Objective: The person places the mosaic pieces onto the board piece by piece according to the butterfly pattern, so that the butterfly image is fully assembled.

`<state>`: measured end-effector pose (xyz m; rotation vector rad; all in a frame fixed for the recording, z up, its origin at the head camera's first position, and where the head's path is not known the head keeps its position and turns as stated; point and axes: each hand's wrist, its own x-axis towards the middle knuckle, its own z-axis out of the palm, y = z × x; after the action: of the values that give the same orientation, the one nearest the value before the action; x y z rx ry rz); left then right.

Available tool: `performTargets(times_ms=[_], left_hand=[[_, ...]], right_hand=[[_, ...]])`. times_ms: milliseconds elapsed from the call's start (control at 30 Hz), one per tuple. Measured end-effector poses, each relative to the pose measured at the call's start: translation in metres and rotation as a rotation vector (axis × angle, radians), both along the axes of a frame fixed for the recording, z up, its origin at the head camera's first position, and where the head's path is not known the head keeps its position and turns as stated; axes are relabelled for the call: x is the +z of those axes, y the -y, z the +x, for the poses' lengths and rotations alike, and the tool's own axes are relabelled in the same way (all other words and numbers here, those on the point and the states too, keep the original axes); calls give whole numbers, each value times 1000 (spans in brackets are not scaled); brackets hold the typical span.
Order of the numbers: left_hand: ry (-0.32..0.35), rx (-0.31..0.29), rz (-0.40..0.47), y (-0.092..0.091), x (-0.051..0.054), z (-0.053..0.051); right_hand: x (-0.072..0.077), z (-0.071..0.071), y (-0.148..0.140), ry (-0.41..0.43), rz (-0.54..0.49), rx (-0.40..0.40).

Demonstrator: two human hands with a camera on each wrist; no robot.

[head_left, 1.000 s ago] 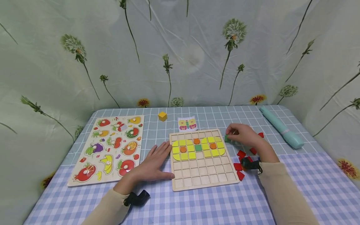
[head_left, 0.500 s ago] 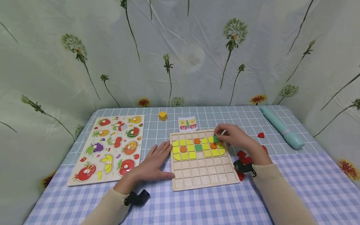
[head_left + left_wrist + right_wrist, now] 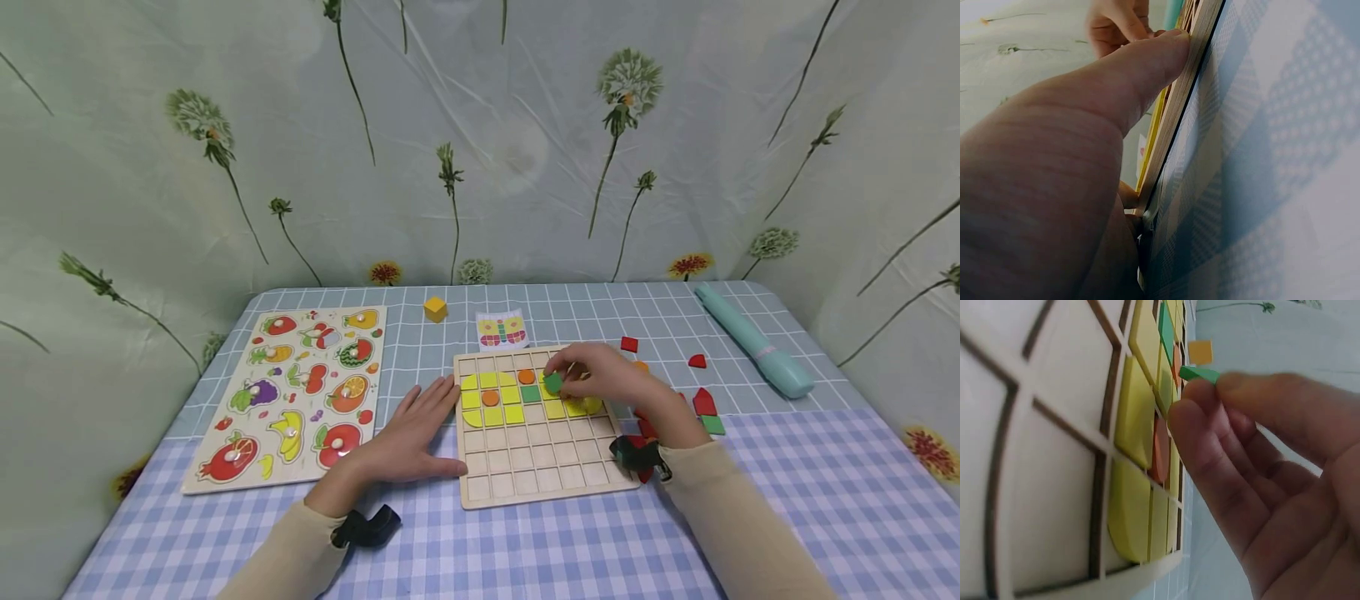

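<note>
A wooden grid board (image 3: 547, 457) lies flat, with yellow tiles (image 3: 492, 416), orange round tiles (image 3: 491, 398) and a green square tile (image 3: 530, 393) set in its upper rows. Over the right-hand yellow group, my right hand (image 3: 603, 375) pinches another green tile (image 3: 552, 382) between thumb and fingers. In the right wrist view that green tile (image 3: 1199, 374) is held above the board surface, tilted. My left hand (image 3: 408, 437) rests with straight, spread fingers against the board's left edge. Its thumb (image 3: 1141, 69) touches the wooden rim in the left wrist view.
Loose red tiles (image 3: 703, 402) and a green one (image 3: 712, 425) lie right of the board, partly hidden by my right forearm. A butterfly picture card (image 3: 502, 330) and yellow cube (image 3: 435, 309) sit behind. A fruit puzzle (image 3: 288, 392) lies left, a teal tool-like object (image 3: 753, 342) far right.
My right hand has carried the green tile leftward from beside the board's right edge to above the yellow tiles. Its forearm has uncovered more loose tiles. My left hand stays in place.
</note>
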<state>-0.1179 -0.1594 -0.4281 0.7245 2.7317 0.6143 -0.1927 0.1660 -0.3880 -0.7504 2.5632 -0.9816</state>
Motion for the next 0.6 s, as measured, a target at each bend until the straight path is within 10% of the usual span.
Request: performTargets(times_ms=[600], left_hand=[[-4, -1, 5, 0, -1, -1]], right_hand=[[-4, 10, 23, -22, 41, 79]])
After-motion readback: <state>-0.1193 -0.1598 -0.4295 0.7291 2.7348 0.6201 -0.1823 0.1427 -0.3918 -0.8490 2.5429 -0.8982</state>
